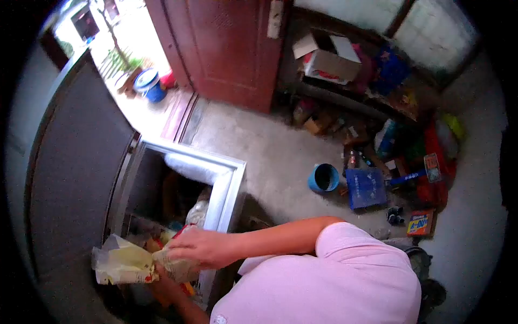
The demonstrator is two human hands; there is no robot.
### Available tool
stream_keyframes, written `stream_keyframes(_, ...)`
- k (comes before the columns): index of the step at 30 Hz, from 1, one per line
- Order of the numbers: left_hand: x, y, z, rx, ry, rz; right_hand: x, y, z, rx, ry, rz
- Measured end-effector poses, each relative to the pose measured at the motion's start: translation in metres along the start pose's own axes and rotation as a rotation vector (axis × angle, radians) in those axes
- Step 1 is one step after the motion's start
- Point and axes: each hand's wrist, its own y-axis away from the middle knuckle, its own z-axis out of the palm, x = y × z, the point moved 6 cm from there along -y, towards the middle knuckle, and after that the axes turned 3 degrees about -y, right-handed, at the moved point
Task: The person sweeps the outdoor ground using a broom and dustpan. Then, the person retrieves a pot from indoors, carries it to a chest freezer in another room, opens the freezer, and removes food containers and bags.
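Note:
A crumpled pale yellow plastic bag [127,262] with red print is bunched between my two hands, over the near end of the open chest freezer [229,186]. My right hand [199,248] is closed on the bag's gathered, brownish part, fingers pointing left. My left hand [164,283] comes up from below and grips the bag near its middle; its fingers are partly hidden. The bag's wide, loose end spreads out to the left. Inside the freezer, a whitish wrapped bundle [197,214] shows beside my right hand, and frost [197,168] coats the far inner wall.
The freezer's raised dark lid [81,162] stands at left. A red door [221,48] opens outside, where a blue bucket [154,89] stands. On the floor are a blue bin [324,178] and a blue box [367,188]. A cardboard box [332,62] sits on a cluttered shelf.

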Motion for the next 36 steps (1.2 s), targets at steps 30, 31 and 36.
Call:
stream_keyframes(30, 0.478, 0.113, 0.480, -0.474, 0.633, 0.374, 0.187, 0.564, -0.597, 1.288, 0.215, 0.990)
stream_keyframes(31, 0.486, 0.105, 0.499, -0.487, 0.655, 0.375, 0.190, 0.569, -0.616, 1.316, 0.241, 0.993)
stream_keyframes(36, 0.519, 0.098, 0.567, -0.660, 0.537, 0.400, 0.232, 0.616, -0.640, 1.371, 0.102, 1.065)
